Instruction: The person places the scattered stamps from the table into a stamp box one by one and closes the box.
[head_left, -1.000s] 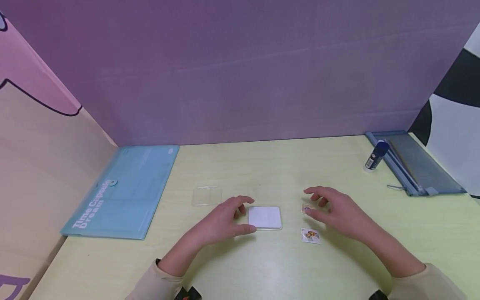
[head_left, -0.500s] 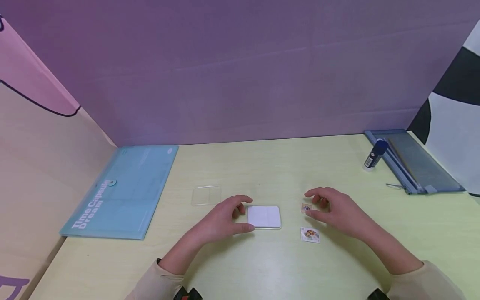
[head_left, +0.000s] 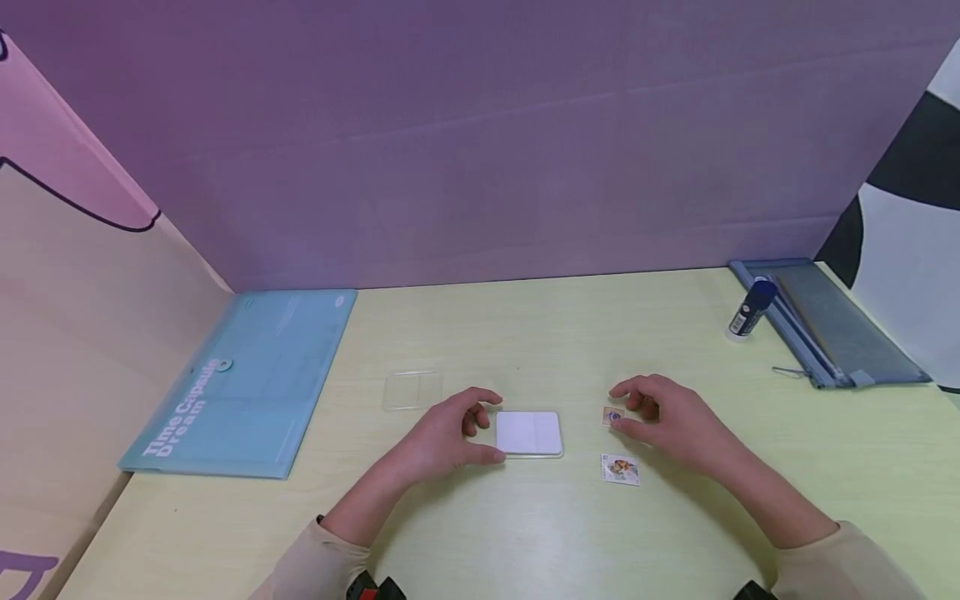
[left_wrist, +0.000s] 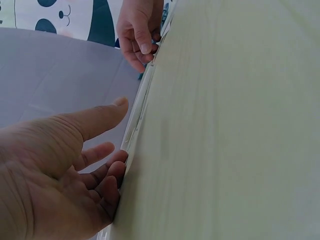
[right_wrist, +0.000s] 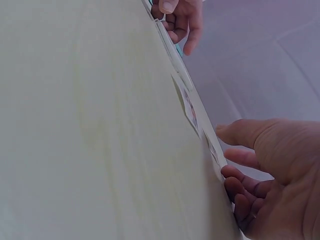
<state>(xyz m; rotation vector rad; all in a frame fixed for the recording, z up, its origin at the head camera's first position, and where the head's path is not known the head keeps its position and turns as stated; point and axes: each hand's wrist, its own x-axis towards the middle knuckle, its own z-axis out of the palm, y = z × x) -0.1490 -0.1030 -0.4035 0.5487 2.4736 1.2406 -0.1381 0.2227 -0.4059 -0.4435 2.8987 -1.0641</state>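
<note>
My left hand rests at the left side of a small stack of white cards in a clear case, thumb near its lower left corner. Its fingers are loosely bent and hold nothing, as the left wrist view also shows. On the right, my right hand lies with relaxed fingers over a small stamp-like picture, its thumb overlapping that piece. Below it lies a second small printed picture with a white border. In the right wrist view the right hand's thumb and fingers are apart, nothing between them.
A clear plastic lid lies behind the left hand. At the left is a blue document folder. A glue stick stands at the back right beside a blue zip pouch. A purple partition rises behind the table.
My left hand has drawn back very slightly to the left from the white cards. The right hand and the small pictures stay nearly where they were.
</note>
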